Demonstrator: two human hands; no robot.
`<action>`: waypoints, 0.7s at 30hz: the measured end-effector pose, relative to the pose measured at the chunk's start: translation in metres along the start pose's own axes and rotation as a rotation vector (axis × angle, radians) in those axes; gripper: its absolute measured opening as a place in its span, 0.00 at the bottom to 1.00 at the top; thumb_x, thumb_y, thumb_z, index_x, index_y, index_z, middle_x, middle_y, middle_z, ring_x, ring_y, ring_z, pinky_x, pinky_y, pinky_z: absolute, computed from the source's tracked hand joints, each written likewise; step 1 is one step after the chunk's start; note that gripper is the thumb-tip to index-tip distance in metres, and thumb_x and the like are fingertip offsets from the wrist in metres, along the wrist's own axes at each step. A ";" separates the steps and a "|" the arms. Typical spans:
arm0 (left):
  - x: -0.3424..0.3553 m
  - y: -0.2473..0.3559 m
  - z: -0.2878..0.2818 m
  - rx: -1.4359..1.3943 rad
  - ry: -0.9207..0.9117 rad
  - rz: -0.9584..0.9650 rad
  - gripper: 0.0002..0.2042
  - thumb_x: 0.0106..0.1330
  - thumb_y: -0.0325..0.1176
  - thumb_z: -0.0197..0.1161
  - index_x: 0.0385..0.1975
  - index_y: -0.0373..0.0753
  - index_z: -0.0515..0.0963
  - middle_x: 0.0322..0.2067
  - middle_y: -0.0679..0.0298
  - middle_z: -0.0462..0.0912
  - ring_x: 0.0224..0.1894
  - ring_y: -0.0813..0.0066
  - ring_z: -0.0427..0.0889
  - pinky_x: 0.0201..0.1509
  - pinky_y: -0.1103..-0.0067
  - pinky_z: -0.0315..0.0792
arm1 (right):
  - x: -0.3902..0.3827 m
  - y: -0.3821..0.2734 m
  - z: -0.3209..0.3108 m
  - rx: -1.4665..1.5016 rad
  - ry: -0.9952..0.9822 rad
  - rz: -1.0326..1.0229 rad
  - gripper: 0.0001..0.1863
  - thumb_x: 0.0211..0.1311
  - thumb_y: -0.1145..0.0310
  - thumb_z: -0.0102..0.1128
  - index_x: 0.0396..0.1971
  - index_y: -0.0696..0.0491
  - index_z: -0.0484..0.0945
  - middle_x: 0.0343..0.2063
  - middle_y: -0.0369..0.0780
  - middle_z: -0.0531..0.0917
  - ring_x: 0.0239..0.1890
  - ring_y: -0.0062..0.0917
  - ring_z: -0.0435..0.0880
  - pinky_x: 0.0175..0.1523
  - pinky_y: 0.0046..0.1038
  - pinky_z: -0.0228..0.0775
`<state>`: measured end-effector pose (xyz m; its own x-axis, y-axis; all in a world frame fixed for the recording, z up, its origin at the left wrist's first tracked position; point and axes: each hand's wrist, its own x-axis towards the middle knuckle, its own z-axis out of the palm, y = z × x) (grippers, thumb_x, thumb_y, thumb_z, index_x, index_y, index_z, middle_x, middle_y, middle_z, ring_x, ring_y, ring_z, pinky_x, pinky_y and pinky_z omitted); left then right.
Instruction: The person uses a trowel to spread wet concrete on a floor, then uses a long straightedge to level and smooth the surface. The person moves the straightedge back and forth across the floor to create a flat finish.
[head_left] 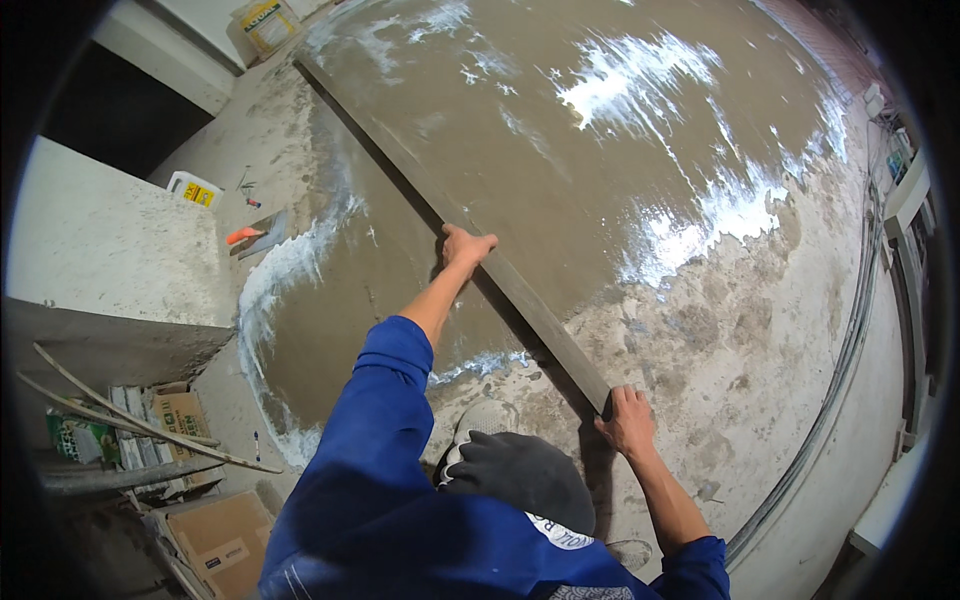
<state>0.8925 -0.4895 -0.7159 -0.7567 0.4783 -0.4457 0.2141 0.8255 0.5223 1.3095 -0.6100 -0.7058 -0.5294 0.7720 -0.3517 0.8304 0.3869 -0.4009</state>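
A long grey straightedge bar [535,318] runs diagonally over a spread of wet grey-brown screed [640,180] streaked with bright white, which may be glare or liquid. My left hand [465,247] grips the bar around its middle, arm stretched forward in a blue sleeve. My right hand [627,418] is closed on the bar's near end, over bare, stained concrete [740,340]. The bar's far end reaches the upper left edge of the screed. My dark-clad knee [525,475] and part of a light shoe show below, between my arms.
At left are a trowel [262,235], a white jug [195,190], a yellow bag [262,25], a white wall block [115,235], bent pipes [140,427] and cardboard boxes [215,540]. Cables [840,370] run along the right beside a pale frame [910,200].
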 end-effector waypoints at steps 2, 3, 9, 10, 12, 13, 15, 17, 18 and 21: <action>0.012 0.003 -0.004 -0.012 -0.015 -0.001 0.53 0.45 0.43 0.75 0.66 0.20 0.50 0.57 0.35 0.74 0.59 0.45 0.77 0.63 0.64 0.72 | 0.009 -0.004 -0.001 -0.003 -0.006 0.009 0.30 0.41 0.61 0.79 0.42 0.55 0.71 0.41 0.45 0.76 0.47 0.45 0.75 0.50 0.45 0.71; 0.015 0.003 -0.005 -0.003 -0.015 0.012 0.54 0.45 0.44 0.76 0.67 0.20 0.49 0.57 0.35 0.74 0.60 0.45 0.76 0.63 0.64 0.72 | 0.012 -0.006 -0.001 -0.014 -0.019 0.017 0.30 0.41 0.61 0.79 0.42 0.55 0.71 0.42 0.45 0.76 0.47 0.45 0.75 0.50 0.46 0.71; -0.021 -0.011 0.004 0.077 -0.038 0.077 0.62 0.51 0.50 0.75 0.72 0.25 0.35 0.60 0.37 0.72 0.62 0.47 0.75 0.63 0.63 0.72 | -0.015 -0.004 -0.013 -0.056 -0.088 0.089 0.30 0.44 0.57 0.78 0.43 0.55 0.72 0.43 0.45 0.75 0.49 0.47 0.75 0.54 0.47 0.70; -0.036 -0.015 0.009 0.096 -0.057 0.084 0.62 0.51 0.51 0.75 0.72 0.24 0.35 0.60 0.37 0.72 0.62 0.47 0.75 0.63 0.63 0.72 | -0.021 -0.003 -0.014 -0.070 -0.111 0.128 0.30 0.44 0.57 0.78 0.43 0.54 0.72 0.43 0.46 0.75 0.49 0.47 0.75 0.54 0.47 0.70; -0.057 -0.015 0.016 0.102 -0.099 0.080 0.62 0.51 0.51 0.75 0.72 0.24 0.34 0.60 0.37 0.73 0.61 0.47 0.75 0.63 0.63 0.72 | -0.023 -0.002 -0.013 -0.048 -0.108 0.135 0.29 0.45 0.57 0.77 0.42 0.55 0.72 0.43 0.46 0.75 0.48 0.47 0.76 0.51 0.46 0.71; -0.063 -0.015 0.019 0.089 -0.115 0.063 0.62 0.51 0.51 0.75 0.72 0.23 0.34 0.59 0.37 0.73 0.61 0.47 0.76 0.63 0.63 0.72 | -0.022 -0.001 -0.012 -0.045 -0.119 0.139 0.29 0.45 0.58 0.77 0.42 0.55 0.72 0.42 0.46 0.75 0.48 0.47 0.76 0.51 0.46 0.72; -0.064 -0.012 0.021 0.074 -0.096 0.050 0.62 0.51 0.50 0.74 0.72 0.23 0.34 0.55 0.38 0.77 0.58 0.47 0.79 0.62 0.63 0.73 | -0.015 0.000 -0.009 -0.039 -0.118 0.121 0.28 0.45 0.58 0.77 0.41 0.55 0.72 0.42 0.47 0.76 0.47 0.47 0.77 0.49 0.46 0.72; -0.053 -0.008 0.018 0.074 -0.090 0.044 0.61 0.49 0.48 0.74 0.72 0.23 0.35 0.56 0.37 0.76 0.60 0.46 0.77 0.64 0.64 0.71 | -0.007 -0.001 -0.006 -0.030 -0.105 0.112 0.28 0.45 0.59 0.77 0.41 0.55 0.72 0.42 0.47 0.76 0.46 0.47 0.78 0.48 0.45 0.73; -0.049 -0.008 0.018 0.074 -0.085 0.037 0.61 0.49 0.47 0.74 0.72 0.23 0.35 0.56 0.36 0.76 0.60 0.46 0.76 0.65 0.65 0.70 | -0.004 -0.003 -0.005 -0.010 -0.095 0.095 0.28 0.45 0.59 0.77 0.41 0.55 0.72 0.42 0.47 0.76 0.45 0.47 0.78 0.48 0.45 0.73; -0.028 -0.005 0.015 0.074 -0.061 0.048 0.60 0.49 0.46 0.73 0.72 0.25 0.36 0.54 0.39 0.78 0.57 0.48 0.80 0.62 0.63 0.73 | 0.011 -0.010 -0.006 0.019 -0.092 0.066 0.28 0.46 0.60 0.77 0.42 0.55 0.71 0.43 0.47 0.76 0.45 0.48 0.79 0.48 0.45 0.74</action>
<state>0.9222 -0.5021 -0.7171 -0.7059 0.5332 -0.4663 0.2956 0.8200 0.4901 1.2961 -0.6024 -0.7010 -0.4878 0.7455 -0.4542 0.8612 0.3260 -0.3899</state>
